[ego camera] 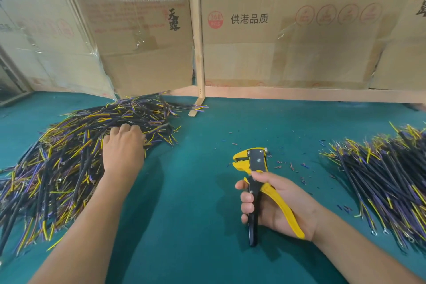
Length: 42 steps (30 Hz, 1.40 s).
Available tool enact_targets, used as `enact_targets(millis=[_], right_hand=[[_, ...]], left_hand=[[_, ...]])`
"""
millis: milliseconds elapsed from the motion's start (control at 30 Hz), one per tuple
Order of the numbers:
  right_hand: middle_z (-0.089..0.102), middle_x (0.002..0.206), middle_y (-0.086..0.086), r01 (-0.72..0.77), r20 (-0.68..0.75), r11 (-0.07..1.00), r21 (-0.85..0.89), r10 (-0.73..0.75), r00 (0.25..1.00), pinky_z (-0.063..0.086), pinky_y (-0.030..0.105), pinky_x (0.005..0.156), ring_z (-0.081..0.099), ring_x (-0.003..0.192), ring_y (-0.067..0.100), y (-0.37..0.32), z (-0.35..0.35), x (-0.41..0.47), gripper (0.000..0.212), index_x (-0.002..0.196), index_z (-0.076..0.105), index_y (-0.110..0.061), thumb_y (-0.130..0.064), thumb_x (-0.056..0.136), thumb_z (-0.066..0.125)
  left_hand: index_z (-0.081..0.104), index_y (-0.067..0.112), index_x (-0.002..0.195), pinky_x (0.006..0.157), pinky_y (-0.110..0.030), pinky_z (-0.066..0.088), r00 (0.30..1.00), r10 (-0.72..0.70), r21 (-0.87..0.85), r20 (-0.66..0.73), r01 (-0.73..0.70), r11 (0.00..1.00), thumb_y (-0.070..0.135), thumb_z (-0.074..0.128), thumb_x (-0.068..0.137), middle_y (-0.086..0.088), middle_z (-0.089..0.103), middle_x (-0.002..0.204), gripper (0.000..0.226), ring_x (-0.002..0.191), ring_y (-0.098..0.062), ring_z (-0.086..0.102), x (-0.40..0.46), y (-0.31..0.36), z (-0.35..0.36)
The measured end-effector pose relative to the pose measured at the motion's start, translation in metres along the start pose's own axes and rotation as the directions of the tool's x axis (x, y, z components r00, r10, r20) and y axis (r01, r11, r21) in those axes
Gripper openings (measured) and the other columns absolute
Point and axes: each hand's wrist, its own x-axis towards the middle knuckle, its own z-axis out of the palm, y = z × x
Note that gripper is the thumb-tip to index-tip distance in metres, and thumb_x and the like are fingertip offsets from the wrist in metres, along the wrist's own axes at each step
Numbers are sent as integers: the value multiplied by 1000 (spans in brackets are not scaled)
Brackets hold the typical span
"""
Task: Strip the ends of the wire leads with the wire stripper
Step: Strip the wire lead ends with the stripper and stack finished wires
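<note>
Meanwhile, left hand (123, 145) knuckles-up, fingers buried in wire pile (57, 168), grip unclear; right hand (274, 203) clasping wire stripper (258, 177).

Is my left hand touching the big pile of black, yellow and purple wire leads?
Touching: the head view shows the left hand resting on the wire pile, fingers curled into it.

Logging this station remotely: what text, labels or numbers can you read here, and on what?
"天路" in large black brush characters: right cardboard box.
"无抗·原色": same box, top.
"供港品质": same box, beside a red round "360" stamp.
"氏": red seal, same box.
"天路", small and vertical: middle cardboard box.
Faded red print on the middle box: unreadable.
Wire stripper: no readable marking.
</note>
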Motion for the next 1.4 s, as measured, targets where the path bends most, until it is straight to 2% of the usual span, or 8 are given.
enact_targets(millis=[167, 300, 533, 600, 700, 800, 1133, 1400], right_hand=[[47, 78, 10, 5, -16, 1000, -7, -5, 1000, 51, 43, 72, 49, 65, 25, -1, 3, -2, 33, 101, 63, -2, -34, 91, 62], [48, 77, 9, 4, -16, 1000, -8, -4, 1000, 52, 42, 72, 48, 64, 24, -1, 5, -1, 33, 98, 65, -2, -34, 91, 60], [49, 77, 11, 5, 23, 1000, -4, -5, 1000, 52, 44, 72, 51, 65, 26, 0, -2, 2, 37, 100, 67, -1, -34, 84, 72], [50, 77, 11, 5, 33, 1000, -2, -5, 999, 52, 45, 72, 51, 65, 26, 0, -4, 3, 40, 101, 67, 0, -34, 81, 75], [51, 78, 11, -2, 43, 1000, 1, 2, 999, 52, 45, 73, 51, 66, 26, 0, -7, 5, 42, 102, 67, 0, -34, 80, 78], [51, 78, 12, -9, 43, 1000, 4, 8, 999, 52, 45, 73, 52, 66, 27, 1, -9, 7, 43, 103, 68, 0, -34, 80, 78], [50, 79, 12, -4, 69, 1000, 14, 3, 998, 51, 45, 75, 51, 67, 27, 0, -7, 3, 39, 104, 65, 0, -33, 84, 74], [50, 79, 12, -8, 74, 1000, 16, 7, 997, 51, 47, 75, 52, 68, 27, 0, -11, 6, 39, 105, 66, 0, -33, 85, 74]], left_hand=[[51, 19, 99, 62, -41, 47, 986, 47, -490, -160, -120, 863, 26, 49, 103, -6, 67, 74, 9, 70, -37, 61, -8, 26, -30], [47, 22, 99, 43, -22, 35, 970, 181, -948, 164, 105, 299, -2, 45, 97, 3, 61, 62, 24, 45, -14, 44, -36, 73, -40], [61, 5, 116, 63, -27, 53, 849, 494, -837, 187, 401, -373, -6, 33, 83, -18, 68, 122, 44, 78, -21, 65, -59, 100, -42], [59, 5, 121, 70, -26, 54, 860, 487, -852, 149, 362, -379, -6, 40, 88, -15, 68, 123, 40, 84, -20, 67, -61, 101, -41], [66, 12, 92, 54, -26, 41, 930, 340, -961, 140, 211, -181, 22, 63, 90, -7, 64, 73, 11, 57, -17, 51, -62, 105, -39], [62, 13, 73, 49, -35, 24, 947, 279, -987, 160, 157, 33, 49, 63, 84, -4, 37, 53, 38, 50, -18, 30, -62, 106, -35], [62, 19, 61, 55, -27, 41, 908, 368, -970, 201, 237, -55, 26, 63, 86, -3, 61, 70, 26, 53, -15, 45, -63, 106, -39], [72, 12, 94, 43, -20, 29, 854, 478, -948, 205, 295, -120, 11, 48, 87, -6, 59, 75, 25, 47, -14, 38, -68, 106, -44]])
